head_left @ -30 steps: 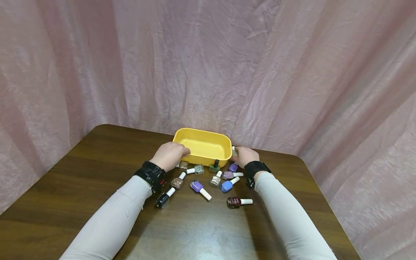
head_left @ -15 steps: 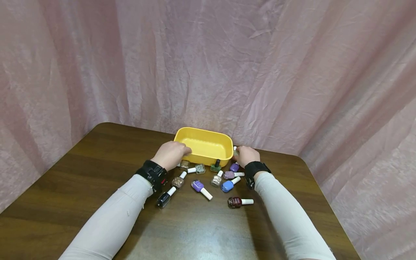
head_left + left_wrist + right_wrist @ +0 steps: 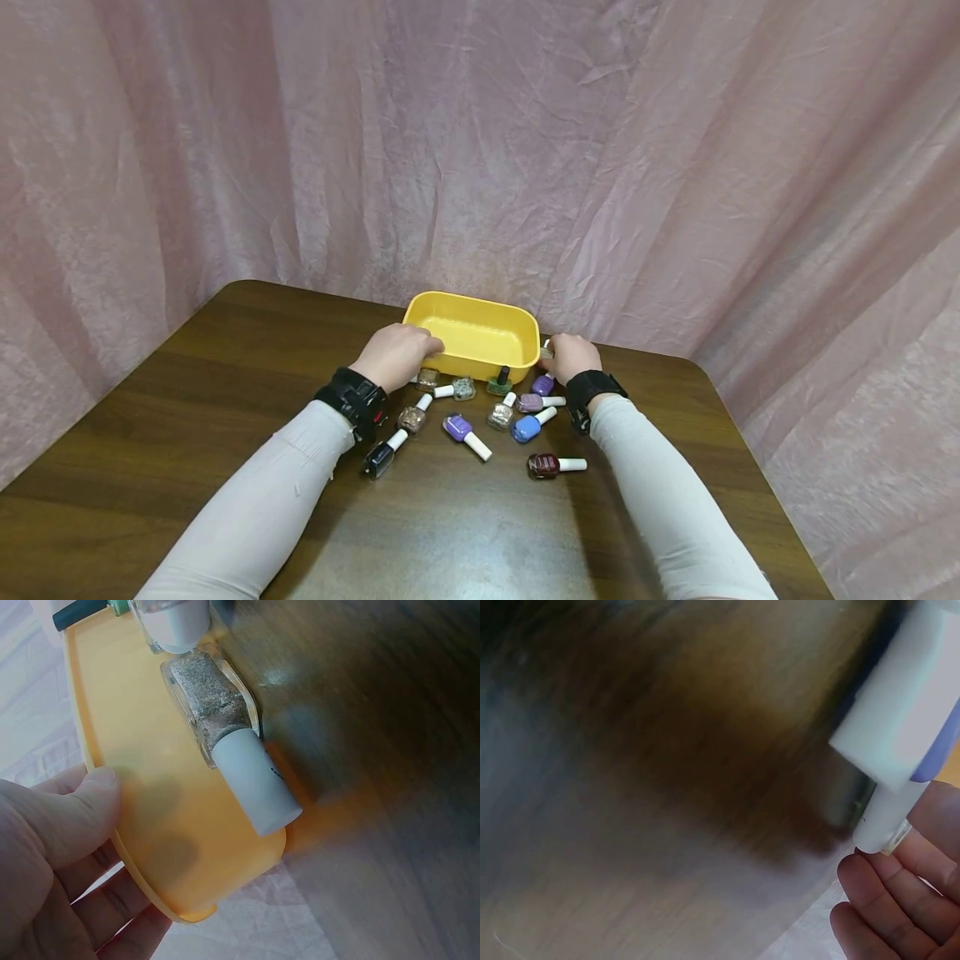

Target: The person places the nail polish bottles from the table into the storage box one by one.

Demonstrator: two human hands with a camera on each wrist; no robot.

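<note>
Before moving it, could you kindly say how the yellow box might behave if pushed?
The box is wide and low, so probably won't tip. Its walls stand straight, suggesting stiffness; its visible inside is bare, so likely light.

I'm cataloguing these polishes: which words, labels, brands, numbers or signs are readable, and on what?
No text is legible.
Dark-red glass polish bottle: pale marks, too small to read.
White cylindrical plastic cap on the glittery clear-glass bottle (left wrist view): tiny dark mark, illegible.
</note>
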